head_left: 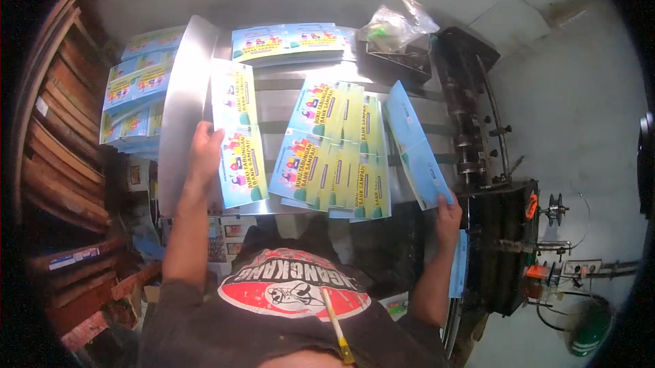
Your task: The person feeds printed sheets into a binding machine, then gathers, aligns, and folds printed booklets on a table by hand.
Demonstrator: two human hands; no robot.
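Lying farthest left, printed cover stacks (pixel 136 85) are set beside a shiny metal panel (pixel 183 95). Next, 1 2-panel cover sheet (pixel 240 137) is placed over the metal tabletop (pixel 275 107), with the left hand (pixel 206 151) at its left edge. At centre, a fan of cover sheets (pixel 331 146) is spread, overlapping; a rear stack (pixel 286 41) is seen behind it. Further right, a blue folder-like sheet (pixel 417 144) is held tilted by the right hand (pixel 447 216).

Risk (judged): the fan could be disarranged if brushed by the blue sheet's edge; the blue sheet's corner could be creased by too hard a pinch; the 2-panel sheet could be skewed by a sideways push.

Grip: left, thumb and fingers are at the sheet's edge; whether clamped or merely rested cannot be told. Right, thumb and fingers are clamped on the blue sheet's lower corner, parted only by its thickness.
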